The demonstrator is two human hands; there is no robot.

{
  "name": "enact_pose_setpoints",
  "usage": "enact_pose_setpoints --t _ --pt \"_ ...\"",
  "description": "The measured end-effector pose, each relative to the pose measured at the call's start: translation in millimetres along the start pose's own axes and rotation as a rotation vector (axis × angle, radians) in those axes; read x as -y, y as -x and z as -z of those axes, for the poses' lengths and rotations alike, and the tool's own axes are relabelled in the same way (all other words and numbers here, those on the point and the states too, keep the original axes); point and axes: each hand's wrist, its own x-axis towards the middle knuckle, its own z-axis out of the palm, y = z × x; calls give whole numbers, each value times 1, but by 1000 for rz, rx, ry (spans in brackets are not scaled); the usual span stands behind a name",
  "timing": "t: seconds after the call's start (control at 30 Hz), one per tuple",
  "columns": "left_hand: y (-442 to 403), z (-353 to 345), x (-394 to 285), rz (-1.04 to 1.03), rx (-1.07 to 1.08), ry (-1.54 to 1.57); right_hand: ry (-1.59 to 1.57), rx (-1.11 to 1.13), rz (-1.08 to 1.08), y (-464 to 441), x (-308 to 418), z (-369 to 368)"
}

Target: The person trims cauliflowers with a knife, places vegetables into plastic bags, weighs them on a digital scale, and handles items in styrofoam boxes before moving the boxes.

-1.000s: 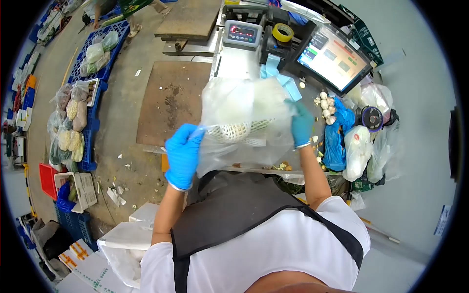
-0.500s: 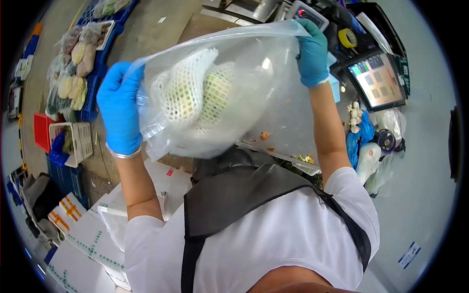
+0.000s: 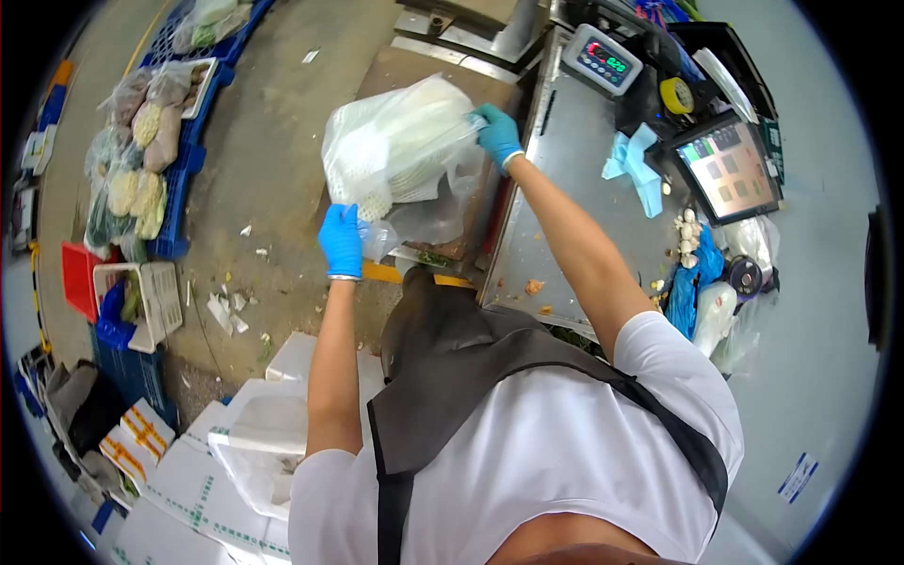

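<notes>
A clear plastic bag [image 3: 428, 113] hangs between my hands, over a brown board by the metal table. Inside it are pale, rounded pieces of produce in white foam netting [image 3: 363, 174]; their kind is blurred by the plastic. My left hand [image 3: 341, 243], in a blue glove, is closed on the bag's near-left edge. My right hand [image 3: 499, 137], in a blue-green glove, pinches the bag's right edge beside the table's left rim.
On the metal table [image 3: 574, 226] are a scale display [image 3: 603, 59], a blue cloth-like piece [image 3: 636, 165], yellow tape [image 3: 675, 96], a touchscreen [image 3: 725, 168] and garlic [image 3: 686, 235]. Bagged vegetables [image 3: 141, 188] lie on blue pallets at left. White boxes [image 3: 207, 480] stand near my left elbow.
Both hands have moved away from me and lowered, taking the bag off the table's near side to over the brown board. The bag's stretched-out mouth has drawn in, and the hands are closer together.
</notes>
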Motion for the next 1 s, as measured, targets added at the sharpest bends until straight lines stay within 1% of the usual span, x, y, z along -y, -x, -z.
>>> enact_pose_setpoints --t 0.03,0.1,0.17,0.23,0.3,0.37,0.4,0.43,0.5,0.57,0.6,0.67,0.8,0.9,1.0 --pt "-5 -6 9 32 21 15 -34 16 2 1 -4 -1" --pt "-15 -10 26 89 70 43 42 98 -26 5 -10 8" --pt "-18 -10 33 96 97 1 332 144 292 12 -27 17" --pt "-13 -2 23 37 123 8 271 190 59 42 -8 25" --pt "-8 -1 30 137 139 13 228 221 8 80 11 39" --pt "4 -2 23 82 99 90 272 148 78 121 19 50" --pt "11 -1 18 61 72 127 233 197 23 141 25 56" --pt "18 1 12 90 71 120 193 248 -32 161 28 61" --pt "31 4 -5 148 65 107 216 321 -51 199 17 64" --pt "44 5 -23 5 -47 -124 167 409 -173 234 25 66" --pt "51 5 -33 -68 -101 -240 183 433 -114 252 12 62" --pt "58 6 -52 -164 -141 -303 211 469 6 278 -23 50" --pt "61 -6 -91 -407 -186 -337 265 682 -104 292 -6 65" --pt "63 -24 -117 -482 -139 -297 187 645 -90 291 -28 81" --pt "81 -49 -146 -506 -111 -294 252 568 -95 285 -46 113"
